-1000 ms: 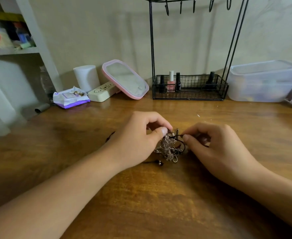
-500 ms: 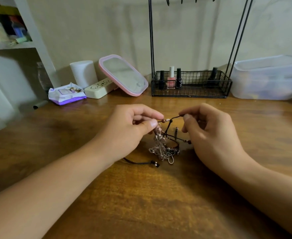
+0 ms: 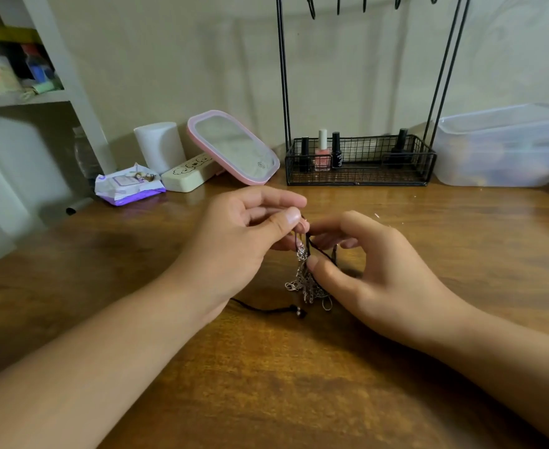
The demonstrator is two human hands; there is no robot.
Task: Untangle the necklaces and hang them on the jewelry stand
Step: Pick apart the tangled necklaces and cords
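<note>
Both hands, left hand [image 3: 234,241] and right hand [image 3: 386,280], pinch the tangled silver-and-black-cord necklaces [image 3: 307,280] above bare wooden table [image 3: 299,384]. The hands are closer together than before.

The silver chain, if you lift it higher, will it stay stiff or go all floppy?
Probably floppy: the silver chain hangs limp in a bunch below the left hand. It likely drags the black cord along, since they look tangled. It looks light, held by a fingertip pinch.
</note>
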